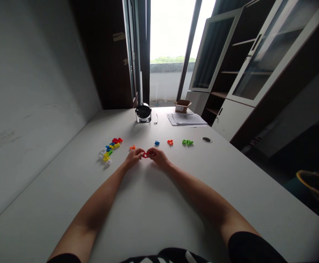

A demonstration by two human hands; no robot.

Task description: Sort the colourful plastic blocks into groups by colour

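Between my two hands is a small red plastic piece [145, 155], its exact shape partly covered by fingers. My left hand [134, 157] pinches it from the left, and my right hand [157, 156] grips it from the right. Just beyond the left hand lies an orange piece [132, 147]. A blue piece [156, 143] rests on the table past the right hand, with another orange piece [170, 142] and several green pieces [187, 142] farther right. To the left is a loose group of red [117, 140], blue, yellow [106, 157], green and white pieces [108, 163].
On the white table [154, 212], a round black fan-like device [143, 111] stands at the back beside a short cord [156, 119]. Papers [186, 119] and an open cardboard box [182, 106] are at the back right. A round cable hole [207, 140] lies near the right edge.
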